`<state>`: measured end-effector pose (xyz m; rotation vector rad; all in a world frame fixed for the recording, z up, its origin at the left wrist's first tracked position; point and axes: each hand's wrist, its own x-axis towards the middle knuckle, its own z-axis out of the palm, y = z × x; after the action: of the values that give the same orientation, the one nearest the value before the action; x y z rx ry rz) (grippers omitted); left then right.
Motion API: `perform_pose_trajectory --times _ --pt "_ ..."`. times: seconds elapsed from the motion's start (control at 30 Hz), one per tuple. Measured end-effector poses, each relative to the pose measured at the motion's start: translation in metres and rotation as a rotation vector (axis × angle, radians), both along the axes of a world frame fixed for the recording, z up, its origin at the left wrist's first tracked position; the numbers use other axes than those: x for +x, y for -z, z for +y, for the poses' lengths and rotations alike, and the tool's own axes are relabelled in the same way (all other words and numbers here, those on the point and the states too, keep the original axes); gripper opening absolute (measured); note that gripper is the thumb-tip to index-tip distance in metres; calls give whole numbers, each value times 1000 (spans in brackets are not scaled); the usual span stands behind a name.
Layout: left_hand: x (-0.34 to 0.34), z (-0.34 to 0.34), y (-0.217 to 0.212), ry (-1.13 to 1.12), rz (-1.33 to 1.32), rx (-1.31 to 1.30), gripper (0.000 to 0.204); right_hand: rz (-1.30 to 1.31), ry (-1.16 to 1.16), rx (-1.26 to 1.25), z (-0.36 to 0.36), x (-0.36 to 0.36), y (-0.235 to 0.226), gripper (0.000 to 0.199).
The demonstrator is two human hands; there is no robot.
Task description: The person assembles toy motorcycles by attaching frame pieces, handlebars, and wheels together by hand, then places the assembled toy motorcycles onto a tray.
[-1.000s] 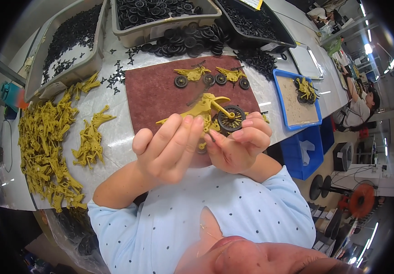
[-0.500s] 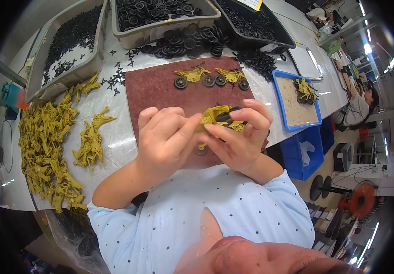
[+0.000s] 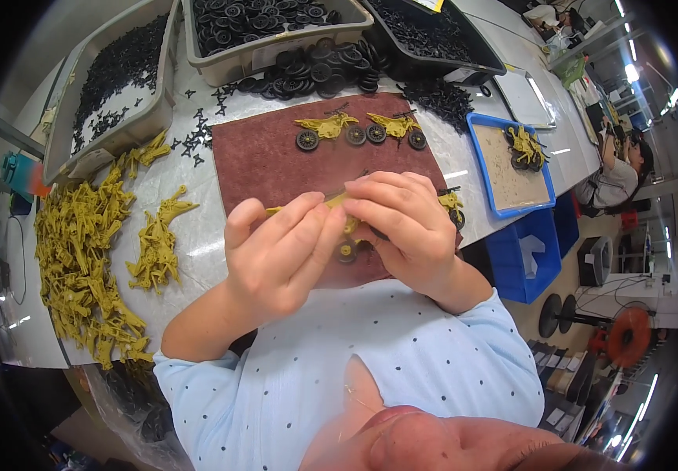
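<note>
Just above the red-brown cloth (image 3: 252,149), my two hands meet over a yellow toy motorcycle (image 3: 350,225). The fingertips of my left hand (image 3: 280,251) pinch it from the left. My right hand (image 3: 405,224) curls its fingers over the top and right of it, hiding most of its shape. A black wheel with a yellow hub (image 3: 347,251) shows below the fingers; whether it belongs to the held toy, I cannot tell. Beyond my hands, two toy motorcycles (image 3: 327,127) (image 3: 395,128) with black wheels lie on the cloth. Another one (image 3: 452,206) is partly hidden behind my right hand.
Yellow toy bodies (image 3: 87,267) are heaped at the left, with a smaller pile (image 3: 156,243) beside them. Far bins hold small black parts (image 3: 123,74), wheels (image 3: 256,23) and more black pieces (image 3: 425,39). Loose wheels (image 3: 319,71) lie before them. A blue tray (image 3: 511,208) sits right.
My fingers have closed further over the toy motorcycle, which showed more before. My right hand's fingers have come together over its top. The view has shifted slightly.
</note>
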<state>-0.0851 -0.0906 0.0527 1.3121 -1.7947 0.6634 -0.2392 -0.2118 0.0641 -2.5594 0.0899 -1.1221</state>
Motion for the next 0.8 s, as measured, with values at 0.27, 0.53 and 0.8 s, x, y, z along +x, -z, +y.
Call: perform_pose_trajectory --times 0.27,0.53,0.8 --pt "-5 3 5 -85 -142 -133 32 -128 -41 -171 1 1 1 23" --pt "-6 4 2 -79 -48 -62 33 -51 -71 -273 -1 -1 0 25" --pt "6 -13 10 -218 -40 -4 32 -199 234 55 8 11 14 40"
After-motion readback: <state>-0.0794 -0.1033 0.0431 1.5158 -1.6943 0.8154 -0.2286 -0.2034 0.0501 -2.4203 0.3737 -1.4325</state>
